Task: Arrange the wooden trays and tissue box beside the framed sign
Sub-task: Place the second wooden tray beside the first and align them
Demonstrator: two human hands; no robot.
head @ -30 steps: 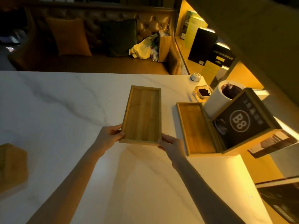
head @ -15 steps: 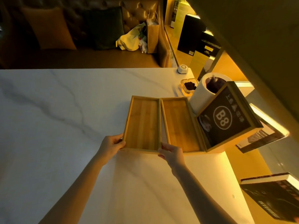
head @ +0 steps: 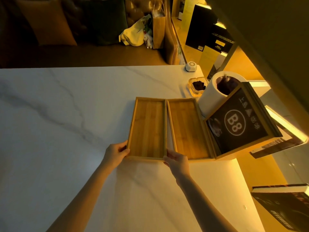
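Two long wooden trays lie side by side on the white marble table (head: 66,124). The left tray (head: 147,128) is held at its near end by both hands: my left hand (head: 117,152) grips the near left corner, and my right hand (head: 175,160) grips the near right corner. The right tray (head: 187,128) touches the left tray along its long edge and rests against the wooden-framed black "B8" sign (head: 240,123), which stands tilted at the table's right edge. The tissue box is out of view.
Behind the sign stand a white cylinder with a dark inside (head: 217,91), a glass ashtray with dark contents (head: 197,86) and a small white hexagonal device (head: 191,66). A sofa with cushions and bags (head: 138,34) lies beyond the table. A book (head: 284,205) juts at lower right.
The left tray has slid right across the table until it sits against the right tray. Both hands stayed on its near end. The wooden box at far left has left the view.
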